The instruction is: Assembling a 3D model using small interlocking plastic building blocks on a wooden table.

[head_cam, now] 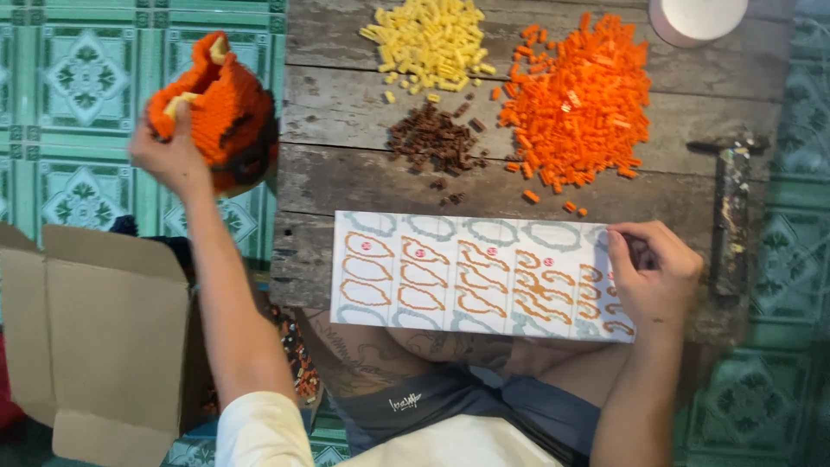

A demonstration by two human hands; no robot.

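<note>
Gripping the brittle brick model (pixel 216 108) by its rim, our left hand (pixel 169 156) supports it; our right hand (pixel 653 277) pins the sheet (pixel 467 272) at the bench's (pixel 346 173) near edge.

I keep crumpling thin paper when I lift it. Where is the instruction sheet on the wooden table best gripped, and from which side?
Probably by the near long edge of the sheet, from the person's side. That edge seems to overhang the table above the lap, so fingers can get under it, while the rest lies flat on the planks. The right hand already rests on the right end; the left hand holds an orange block model.
</note>
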